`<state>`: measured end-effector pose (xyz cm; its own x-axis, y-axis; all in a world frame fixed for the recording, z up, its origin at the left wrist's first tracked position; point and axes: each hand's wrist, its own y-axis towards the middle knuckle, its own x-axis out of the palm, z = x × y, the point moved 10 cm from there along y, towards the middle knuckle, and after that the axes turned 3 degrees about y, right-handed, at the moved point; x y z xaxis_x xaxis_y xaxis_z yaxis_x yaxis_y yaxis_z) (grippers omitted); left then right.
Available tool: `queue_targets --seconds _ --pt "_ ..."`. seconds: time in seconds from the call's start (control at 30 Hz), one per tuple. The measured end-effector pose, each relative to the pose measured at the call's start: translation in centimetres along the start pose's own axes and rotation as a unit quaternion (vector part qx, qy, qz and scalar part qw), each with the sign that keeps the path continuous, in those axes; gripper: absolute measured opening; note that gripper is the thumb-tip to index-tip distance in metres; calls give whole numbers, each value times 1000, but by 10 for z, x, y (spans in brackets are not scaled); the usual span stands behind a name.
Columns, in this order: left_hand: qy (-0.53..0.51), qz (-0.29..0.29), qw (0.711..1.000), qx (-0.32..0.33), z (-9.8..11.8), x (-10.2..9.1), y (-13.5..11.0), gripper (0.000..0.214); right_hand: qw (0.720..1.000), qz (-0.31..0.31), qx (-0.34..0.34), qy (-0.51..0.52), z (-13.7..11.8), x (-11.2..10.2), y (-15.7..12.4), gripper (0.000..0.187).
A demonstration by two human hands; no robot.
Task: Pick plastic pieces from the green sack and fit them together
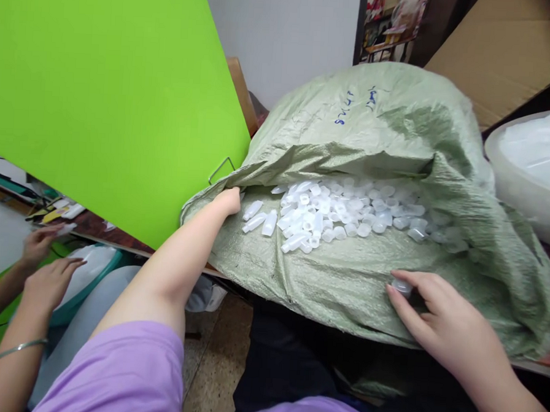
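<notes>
A pale green woven sack [346, 259] lies with its mouth open towards me. Many small translucent white plastic pieces [339, 212], like little bottles or caps, are heaped on its lower flap. My left hand [229, 201] is closed at the left corner of the mouth, under the upper edge; what its fingers hold is hidden. Close by lie a few longer, bottle-shaped pieces [254, 222]. Over the front right of the flap, my right hand [440, 310] pinches a clear plastic cap-like piece [400, 286] between thumb and fingers.
A bright green panel [114, 99] stands at the left. On the right are a translucent tub [516, 175] with a white plastic lining and a cardboard sheet [504, 52]. Another person's hands [50, 280] work at the lower left beside a teal basin [110, 271].
</notes>
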<state>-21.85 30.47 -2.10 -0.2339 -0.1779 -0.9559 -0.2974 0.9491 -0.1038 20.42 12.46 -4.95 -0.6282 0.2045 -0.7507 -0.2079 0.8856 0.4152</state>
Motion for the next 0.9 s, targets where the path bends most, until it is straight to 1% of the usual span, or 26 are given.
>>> queue_targets --seconds 0.1,0.17,0.23,0.3,0.43,0.57,0.67,0.77,0.83,0.9 --pt "-9 37 999 -10 -4 -4 -5 46 1000 -4 9 -6 1 1 0 32" --pt "-19 57 998 -2 -3 -6 -6 40 1000 -2 8 -11 0 1 -1 32" --pt "-31 61 998 12 0 -4 -4 40 1000 2 2 -12 -1 1 0 32" --pt "-40 49 998 20 3 0 1 40 1000 4 -3 -11 -2 0 0 31" --pt "-62 6 998 33 12 8 12 39 1000 10 -9 -16 0 0 -1 31" --pt "-104 -17 993 58 29 4 11 42 999 13 -26 -24 -1 -1 -1 30" --pt "-142 -37 987 70 39 2 1 41 999 15 -26 -21 -3 -2 -1 30" --pt "-177 -63 977 103 45 1 -16 50 999 18 -19 -21 -5 -4 0 30" --pt "-191 -79 969 137 49 0 -29 57 999 16 -19 -21 -7 -4 -1 29" --pt "-193 -100 959 180 54 -1 -41 72 999 15 -21 -23 -7 -4 -1 29"
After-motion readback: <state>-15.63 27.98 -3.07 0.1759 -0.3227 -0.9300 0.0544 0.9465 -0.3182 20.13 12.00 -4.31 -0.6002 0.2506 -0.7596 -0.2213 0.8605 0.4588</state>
